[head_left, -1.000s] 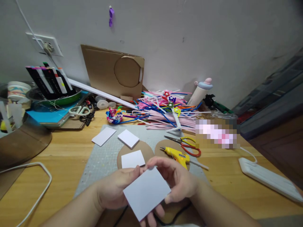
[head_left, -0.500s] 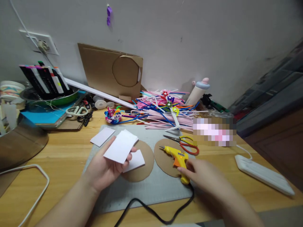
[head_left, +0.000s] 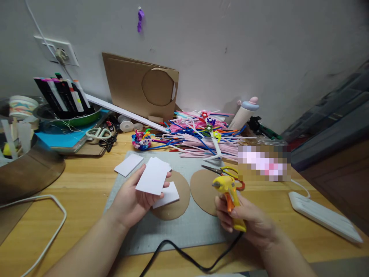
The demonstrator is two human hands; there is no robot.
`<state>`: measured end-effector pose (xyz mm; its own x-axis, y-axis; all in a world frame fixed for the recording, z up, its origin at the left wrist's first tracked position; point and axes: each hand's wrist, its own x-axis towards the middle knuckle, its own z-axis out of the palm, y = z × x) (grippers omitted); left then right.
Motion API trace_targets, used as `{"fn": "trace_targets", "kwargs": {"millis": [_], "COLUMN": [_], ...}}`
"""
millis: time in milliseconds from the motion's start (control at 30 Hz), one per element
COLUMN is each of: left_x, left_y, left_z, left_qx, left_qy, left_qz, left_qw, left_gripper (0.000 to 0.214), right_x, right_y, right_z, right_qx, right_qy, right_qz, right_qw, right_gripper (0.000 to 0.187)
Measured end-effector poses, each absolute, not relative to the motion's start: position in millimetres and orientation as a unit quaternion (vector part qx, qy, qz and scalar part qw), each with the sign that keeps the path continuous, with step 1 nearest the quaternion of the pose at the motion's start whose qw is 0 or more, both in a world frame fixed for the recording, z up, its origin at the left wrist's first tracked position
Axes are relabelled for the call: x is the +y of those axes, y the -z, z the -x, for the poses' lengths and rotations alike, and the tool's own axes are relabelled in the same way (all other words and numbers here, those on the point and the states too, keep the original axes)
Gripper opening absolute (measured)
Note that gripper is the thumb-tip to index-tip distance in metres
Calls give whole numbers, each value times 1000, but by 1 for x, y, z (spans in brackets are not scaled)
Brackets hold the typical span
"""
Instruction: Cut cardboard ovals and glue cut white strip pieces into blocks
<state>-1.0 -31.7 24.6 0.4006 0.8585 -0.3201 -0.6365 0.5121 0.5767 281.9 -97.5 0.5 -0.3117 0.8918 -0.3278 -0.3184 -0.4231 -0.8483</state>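
Observation:
In my left hand [head_left: 134, 206] is a small stack of white rectangular cards [head_left: 152, 176], gripped between thumb and fingers above the grey cutting mat [head_left: 184, 234]. My right hand [head_left: 248, 217] wraps round the handle of a yellow glue gun [head_left: 226, 184] with an orange trigger; its nozzle points left and toward me. Beneath the hands lie two round cardboard discs [head_left: 178, 209], the right one [head_left: 201, 188] partly hidden by the glue gun. A loose white piece [head_left: 170, 195] rests on the left disc, and another white card [head_left: 129, 164] lies at the mat's upper left.
Scissors with red and yellow handles [head_left: 230, 171] lie behind the glue gun. Pipe cleaners [head_left: 198, 142] are heaped along the wall. A black cord [head_left: 184, 257] loops across the front. A white power strip [head_left: 325, 217] sits at right; markers [head_left: 63, 96] stand at left.
My right hand has closed round the glue gun's handle and lifted it off the mat, turning its nozzle toward me. My left hand still holds the cards, tilted slightly differently.

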Motion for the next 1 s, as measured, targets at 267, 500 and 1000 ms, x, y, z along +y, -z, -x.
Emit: {"fn": "trace_targets", "kwargs": {"millis": [267, 500, 1000], "left_x": [-37, -41, -35], "left_y": [-20, -23, -8], "left_z": [-7, -10, 1], "left_qx": [300, 308, 452], "left_qy": [-411, -413, -162], "left_qz": [-235, -252, -859], "left_qw": [828, 819, 179], "left_gripper": [45, 40, 26], "right_x": [-73, -49, -43], "right_y": [-29, -27, -4], "right_z": [-251, -243, -250], "right_qx": [-175, -326, -179], "right_qy": [-868, -675, -749], "right_qz": [171, 408, 356], "right_qw": [432, 522, 529], "right_gripper": [22, 23, 17]}}
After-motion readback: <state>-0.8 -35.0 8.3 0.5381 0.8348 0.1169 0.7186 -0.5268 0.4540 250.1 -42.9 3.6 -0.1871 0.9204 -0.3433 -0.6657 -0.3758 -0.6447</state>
